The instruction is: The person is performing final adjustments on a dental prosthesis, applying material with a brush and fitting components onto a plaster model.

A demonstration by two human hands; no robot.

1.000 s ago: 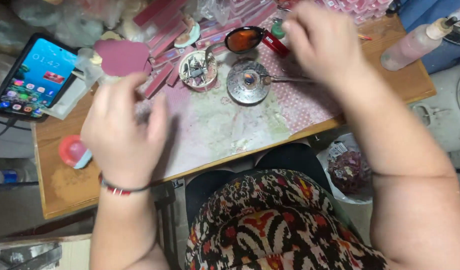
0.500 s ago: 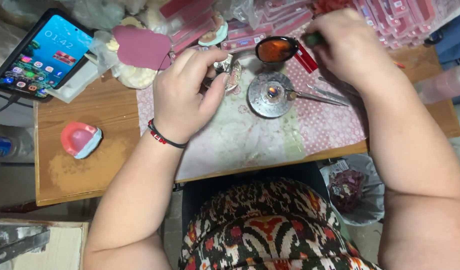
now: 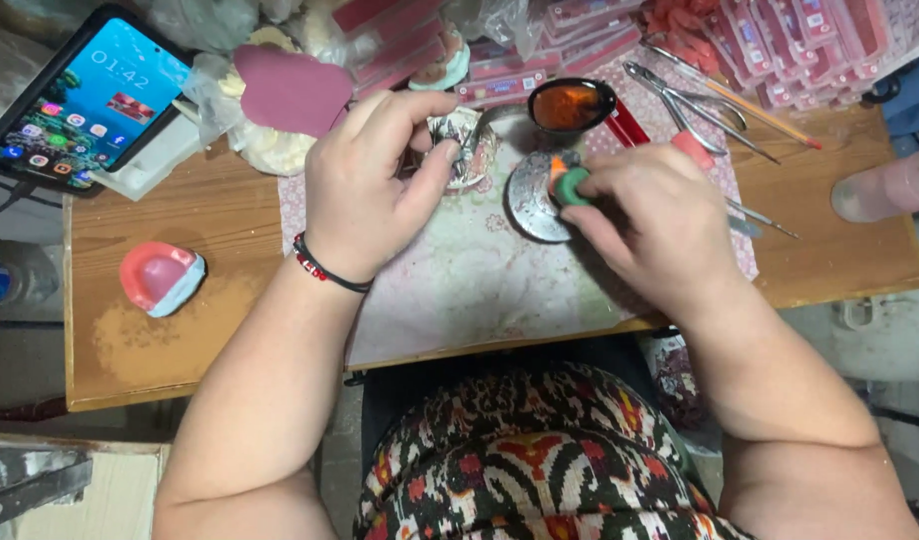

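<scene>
Two bare hands work over a patterned mat (image 3: pixel 460 290) spread on a wooden table (image 3: pixel 180 340). Far left of the mat, a smartphone (image 3: pixel 85 100) with a lit screen leans at the table's back corner, and nearer the front edge lies a pink dental cast (image 3: pixel 160 277) on a pale blue base. Just off the mat's upper left corner sits a dark pink wax sheet (image 3: pixel 292 90). Over the mat's upper middle, the left hand (image 3: pixel 365 195), with a black and red bracelet (image 3: pixel 325 270) at the wrist, pinches a small silvery piece (image 3: pixel 458 140) between thumb and curled fingers. Right of it, the right hand (image 3: pixel 660 225) closes its fingers around a green-handled tool (image 3: pixel 570 185) held above a round metal dish (image 3: pixel 532 200) on the mat. Behind the dish stands a dark bowl (image 3: pixel 572 105) with an orange glow. At the mat's upper right lie metal pliers (image 3: pixel 685 95), and beyond them, stacked trays of pink strips (image 3: pixel 810 40).
</scene>
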